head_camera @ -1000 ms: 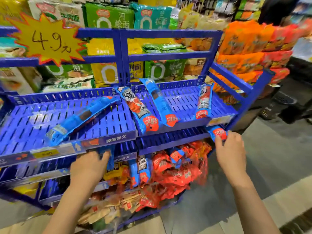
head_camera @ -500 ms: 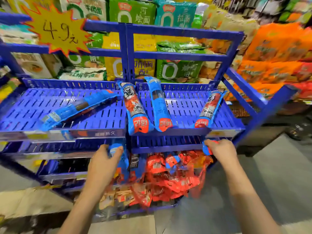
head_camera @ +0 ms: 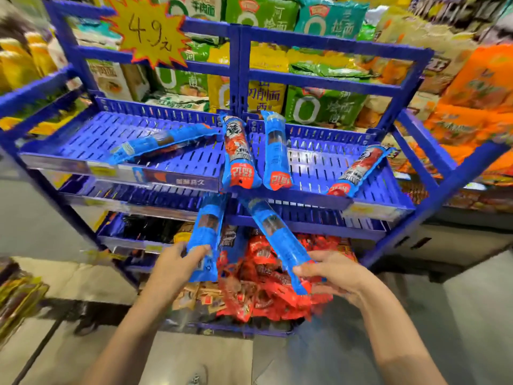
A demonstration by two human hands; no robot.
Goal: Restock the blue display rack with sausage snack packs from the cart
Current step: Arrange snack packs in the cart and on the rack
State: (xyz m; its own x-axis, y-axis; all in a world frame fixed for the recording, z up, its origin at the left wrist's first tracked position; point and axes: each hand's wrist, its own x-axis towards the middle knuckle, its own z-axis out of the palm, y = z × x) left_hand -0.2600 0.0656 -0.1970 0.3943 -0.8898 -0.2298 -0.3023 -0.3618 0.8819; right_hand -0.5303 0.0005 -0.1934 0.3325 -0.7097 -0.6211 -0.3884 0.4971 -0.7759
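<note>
We stand before the blue display rack (head_camera: 319,48) with a long blue sausage pack in each hand. Our left hand (head_camera: 173,266) grips the lower end of one blue pack (head_camera: 206,237), which stands nearly upright, its top reaching the front edge of the upper shelf (head_camera: 83,137). Our right hand (head_camera: 337,275) curls its fingers round the lower end of a second blue pack (head_camera: 277,240), which slants up and to the left toward the same edge.

Four packs lie on the upper shelf: one blue pack (head_camera: 161,143) lies slantwise on the left half, a blue-and-red pack (head_camera: 238,154) and a plain blue pack (head_camera: 274,154) lie side by side near the middle, pointing toward us, and another red-printed pack (head_camera: 361,170) lies tilted on the right. Beneath, behind our hands, a heap of red snack packs (head_camera: 266,287) fills the bottom tier. A yellow star price sign (head_camera: 148,29) hangs on the rack's top left, and noodle bags (head_camera: 319,107) are stacked behind it.
</note>
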